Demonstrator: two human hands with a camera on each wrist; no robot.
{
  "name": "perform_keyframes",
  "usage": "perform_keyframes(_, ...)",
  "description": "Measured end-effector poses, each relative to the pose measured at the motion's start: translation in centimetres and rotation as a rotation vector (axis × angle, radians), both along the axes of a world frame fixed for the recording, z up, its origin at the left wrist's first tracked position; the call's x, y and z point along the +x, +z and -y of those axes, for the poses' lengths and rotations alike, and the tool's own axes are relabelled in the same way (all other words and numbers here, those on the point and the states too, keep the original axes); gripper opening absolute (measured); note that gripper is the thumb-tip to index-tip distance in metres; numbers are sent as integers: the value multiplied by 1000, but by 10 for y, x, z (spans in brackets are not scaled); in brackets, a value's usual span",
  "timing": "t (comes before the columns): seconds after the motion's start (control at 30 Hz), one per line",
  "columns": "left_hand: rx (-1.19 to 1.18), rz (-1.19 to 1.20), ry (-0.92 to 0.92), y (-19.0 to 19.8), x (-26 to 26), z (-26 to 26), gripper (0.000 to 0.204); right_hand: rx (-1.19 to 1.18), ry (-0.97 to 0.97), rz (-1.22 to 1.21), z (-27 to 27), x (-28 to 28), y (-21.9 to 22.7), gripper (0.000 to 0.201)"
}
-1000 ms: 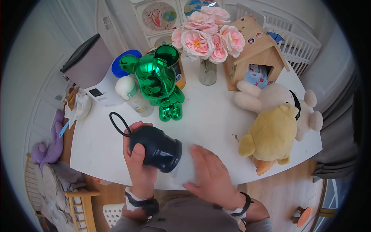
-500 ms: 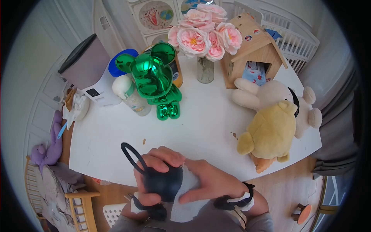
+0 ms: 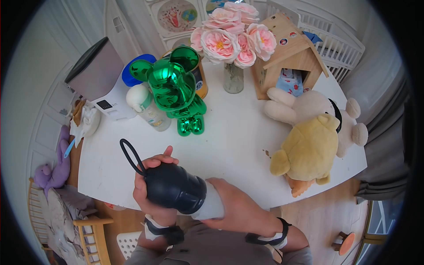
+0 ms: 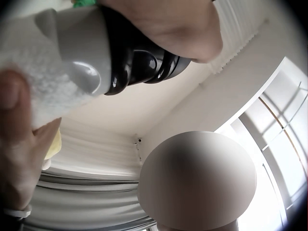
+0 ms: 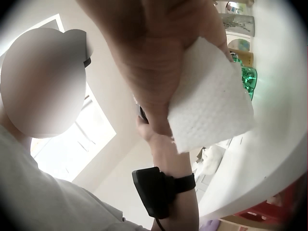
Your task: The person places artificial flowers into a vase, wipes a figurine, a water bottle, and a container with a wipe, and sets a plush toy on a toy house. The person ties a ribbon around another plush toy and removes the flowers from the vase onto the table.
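In the head view my left hand (image 3: pixel 143 202) grips a dark bottle (image 3: pixel 172 187) with a black loop. The bottle lies slanted above the table's front edge, its pale end to the right. My right hand (image 3: pixel 243 210) curls round that end. A white textured paper towel (image 5: pixel 207 101) is held in my right hand in the right wrist view. The left wrist view shows the towel (image 4: pixel 53 96) against the bottle's smooth light-grey part (image 4: pixel 86 53), with my right thumb on it. Some right fingers are hidden behind the bottle and towel.
A shiny green bear figure (image 3: pixel 172 88), a clear bottle with a white lid (image 3: pixel 150 110) and a grey-white appliance (image 3: pixel 104 75) stand at the left back. Pink flowers in a glass vase (image 3: pixel 233 79), a wooden house (image 3: pixel 282 55) and plush toys (image 3: pixel 307 145) are further right.
The bottle and both hands came in towards the body, then moved back out with the bottle slanted again. My right hand, spread beside the pale end earlier, now wraps it.
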State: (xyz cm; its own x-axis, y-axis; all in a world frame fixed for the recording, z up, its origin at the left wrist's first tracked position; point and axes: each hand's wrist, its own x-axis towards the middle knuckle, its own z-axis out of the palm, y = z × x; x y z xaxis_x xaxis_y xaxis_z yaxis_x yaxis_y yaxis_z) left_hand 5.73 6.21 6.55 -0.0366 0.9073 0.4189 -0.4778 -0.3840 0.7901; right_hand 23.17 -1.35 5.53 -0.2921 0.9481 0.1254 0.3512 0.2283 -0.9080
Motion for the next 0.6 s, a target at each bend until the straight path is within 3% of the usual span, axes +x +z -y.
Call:
perform_keyframes(0.1,28,66,21,0,0,-2,48,194,-101,153,5,-2,-2,88)
perform_keyframes(0.2,102,88,-31,2,-1,-6,51,224,-140,213,11,-6,-5,92)
perform_keyframes(0.27,-56,-18,123,8,8,-2,60,244,-203,235,15,-5,-2,93)
perform_keyframes(0.3,-84,-98,94,7,9,-2,69,263,-267,258,16,-5,-1,93)
perform_keyframes(0.33,-128,-66,27,0,8,1,72,264,-266,257,16,-5,-2,93)
perform_keyframes(0.4,-364,222,-40,-18,12,23,74,301,-354,236,14,-4,-5,93)
perform_keyframes(0.43,-364,220,-46,-22,10,27,74,301,-361,236,15,-5,-4,93)
perform_keyframes(0.5,-285,-95,-178,-27,9,33,76,160,-316,171,20,-10,0,97)
perform_keyframes(0.6,-367,-150,-284,-11,7,29,77,249,-242,113,20,-22,2,103)
